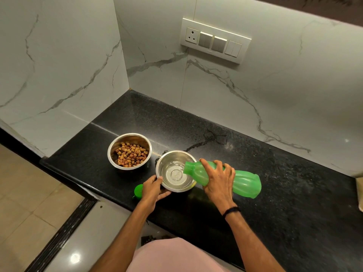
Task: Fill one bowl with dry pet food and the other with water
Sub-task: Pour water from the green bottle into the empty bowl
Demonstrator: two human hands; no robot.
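Two steel bowls stand on the black counter [255, 193]. The left bowl [113, 152] holds brown dry kibble [131, 154]. The right bowl [166, 185] has a shallow pool of water in it. My right hand [218, 178] grips a green plastic bottle [243, 182], tipped on its side with its open mouth over the right bowl, and water runs out of it. My left hand [153, 190] holds the near left rim of that bowl. The bottle's green cap [138, 191] lies on the counter just left of my left hand.
A wet streak [208, 139] marks the counter behind the bowls. White marble walls close the counter at the back and left. A switch panel [214, 40] hangs on the back wall. The counter's front edge runs close under my left wrist, with tiled floor below.
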